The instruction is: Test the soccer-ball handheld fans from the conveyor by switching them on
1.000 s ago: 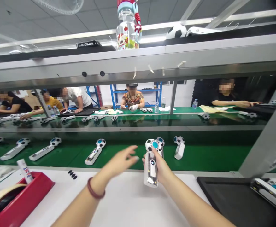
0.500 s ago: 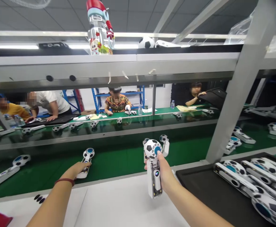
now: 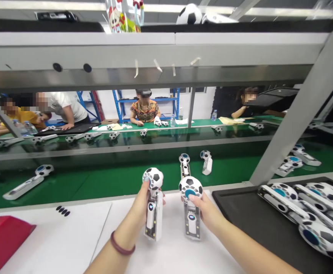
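Fingers of the left hand (image 3: 140, 200) pinch one football-headed device (image 3: 154, 207) near half past six; those of the right hand (image 3: 209, 211) pinch a second device (image 3: 191, 208) near five o'clock; keeping both apart should avoid knocks

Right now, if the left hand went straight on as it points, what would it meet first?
The left hand, holding a white device, would likely meet the green belt; depth is unclear.

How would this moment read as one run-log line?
left hand: holds soccer-ball-headed device | right hand: holds matching device | below: white worktop | right: black tray with more devices
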Demonstrator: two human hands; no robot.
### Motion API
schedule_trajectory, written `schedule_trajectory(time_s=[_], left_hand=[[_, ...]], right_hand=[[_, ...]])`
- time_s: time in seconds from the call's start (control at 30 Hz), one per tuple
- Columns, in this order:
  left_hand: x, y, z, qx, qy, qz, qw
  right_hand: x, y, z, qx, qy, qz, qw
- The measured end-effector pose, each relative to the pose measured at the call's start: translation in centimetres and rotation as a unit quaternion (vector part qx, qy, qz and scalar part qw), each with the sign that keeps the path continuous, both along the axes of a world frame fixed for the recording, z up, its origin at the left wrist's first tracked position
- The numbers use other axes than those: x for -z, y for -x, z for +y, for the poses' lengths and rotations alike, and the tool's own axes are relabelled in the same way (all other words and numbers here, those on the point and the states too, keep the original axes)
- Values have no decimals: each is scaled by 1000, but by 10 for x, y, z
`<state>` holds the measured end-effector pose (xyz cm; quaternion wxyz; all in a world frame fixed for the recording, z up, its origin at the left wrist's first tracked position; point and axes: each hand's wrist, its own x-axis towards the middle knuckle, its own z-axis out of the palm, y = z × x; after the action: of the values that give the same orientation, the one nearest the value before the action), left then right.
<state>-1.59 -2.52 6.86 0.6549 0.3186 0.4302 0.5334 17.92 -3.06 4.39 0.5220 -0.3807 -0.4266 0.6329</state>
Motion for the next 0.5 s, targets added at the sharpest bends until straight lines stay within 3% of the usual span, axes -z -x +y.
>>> schedule_trajectory(time_s=[0.13,0.23,0.3,0.37,0.5], left_hand=[[15,-12,-9,-79,-43,90,992],[30,-9,-12,-130,-110,124,978],[43,-6,-14,-114,-135,126,976],[57,-5,-16,-61,-135,130,980],[73,-9,-20,7,-83,97,992]], right_hand=[[5,-3,0,7,-81,20,996],[8,-10,5,-39,-147,-5,988],[11,-12,9,-116,-128,-53,984],[18,-11,12,-159,-97,-105,977],[33,0,15,-106,-26,-83,991]])
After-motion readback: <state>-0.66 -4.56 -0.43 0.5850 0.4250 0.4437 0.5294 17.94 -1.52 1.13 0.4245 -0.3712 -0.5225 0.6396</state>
